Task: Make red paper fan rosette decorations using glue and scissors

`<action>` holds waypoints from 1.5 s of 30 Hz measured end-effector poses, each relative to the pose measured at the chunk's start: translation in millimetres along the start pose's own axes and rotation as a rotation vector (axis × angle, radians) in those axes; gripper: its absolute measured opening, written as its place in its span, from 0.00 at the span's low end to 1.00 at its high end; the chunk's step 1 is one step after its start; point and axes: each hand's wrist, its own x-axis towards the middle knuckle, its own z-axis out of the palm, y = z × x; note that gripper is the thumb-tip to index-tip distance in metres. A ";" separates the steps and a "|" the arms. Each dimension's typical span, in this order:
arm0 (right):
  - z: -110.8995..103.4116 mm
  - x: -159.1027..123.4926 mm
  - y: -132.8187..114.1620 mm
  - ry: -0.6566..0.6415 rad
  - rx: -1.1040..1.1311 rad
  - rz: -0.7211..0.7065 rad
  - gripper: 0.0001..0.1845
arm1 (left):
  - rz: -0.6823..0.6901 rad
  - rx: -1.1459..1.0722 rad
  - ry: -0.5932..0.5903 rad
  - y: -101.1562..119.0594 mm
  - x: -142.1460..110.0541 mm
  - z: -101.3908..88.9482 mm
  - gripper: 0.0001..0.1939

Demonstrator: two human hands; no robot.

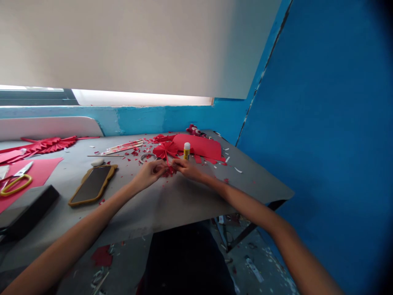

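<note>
Red paper fan (165,150) is over the surface (187,200), pleats facing away, long axis running near-to-far, near end pinched by left hand (150,172) and right hand (188,169), forearms (118,201) converging.

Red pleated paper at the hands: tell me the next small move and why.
Perhaps press the red pleated paper together at its narrow end: the left hand and right hand nearly meet there, while its fan spreads beyond them.

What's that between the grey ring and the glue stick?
The head view shows a pleated red paper fan between the grey ring and the glue stick.
</note>
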 end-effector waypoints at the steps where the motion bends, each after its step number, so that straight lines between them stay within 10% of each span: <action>1: 0.0 -0.2 -0.3 -0.003 0.000 -0.006 0.13 | 0.025 0.067 0.006 1.5 -0.9 -0.4 0.11; 16: 5.3 -1.6 -7.4 0.128 -0.081 -0.034 0.10 | -0.216 -0.361 -0.017 9.6 3.4 1.5 0.16; 33: 6.1 -2.0 -15.3 0.030 -0.021 0.021 0.13 | -0.050 -0.115 0.000 6.9 1.7 0.9 0.17; 45: 11.4 -2.5 -9.5 0.205 -0.094 -0.011 0.16 | -0.218 -0.396 0.042 -12.9 10.3 4.7 0.21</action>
